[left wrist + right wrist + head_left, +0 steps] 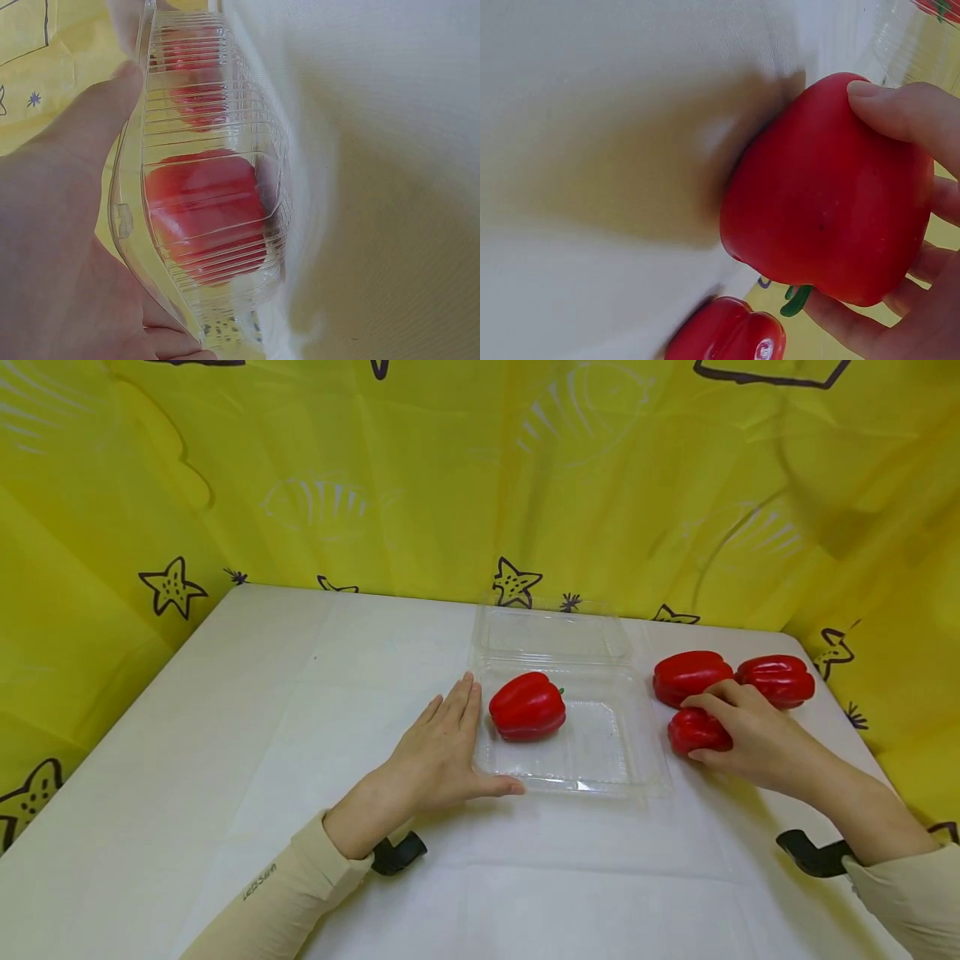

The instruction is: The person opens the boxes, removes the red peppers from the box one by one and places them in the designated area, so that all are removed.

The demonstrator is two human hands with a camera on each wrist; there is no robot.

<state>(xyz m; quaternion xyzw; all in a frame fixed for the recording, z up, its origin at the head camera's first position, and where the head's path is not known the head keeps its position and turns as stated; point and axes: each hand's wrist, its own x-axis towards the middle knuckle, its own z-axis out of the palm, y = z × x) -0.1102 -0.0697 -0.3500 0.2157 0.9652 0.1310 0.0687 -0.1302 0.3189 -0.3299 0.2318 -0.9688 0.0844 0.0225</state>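
A clear plastic clamshell container (592, 756) lies unfolded on the table, with one red bell pepper (527, 707) in the left part of its base. My left hand (438, 756) rests against the container's left side and front corner, fingers straight and thumb spread along the front rim. To the right of the container, my right hand (757, 735) grips another red bell pepper (825, 195) between thumb and fingers. In the right wrist view its green stem points down the frame. Whether this pepper touches the table is hard to tell.
Two more red bell peppers, a left one (690, 672) and a right one (783, 681), lie just behind the right hand. The container's lid (553, 633) is folded back toward the yellow curtain (420, 485). A white cloth (262, 693) covers the table.
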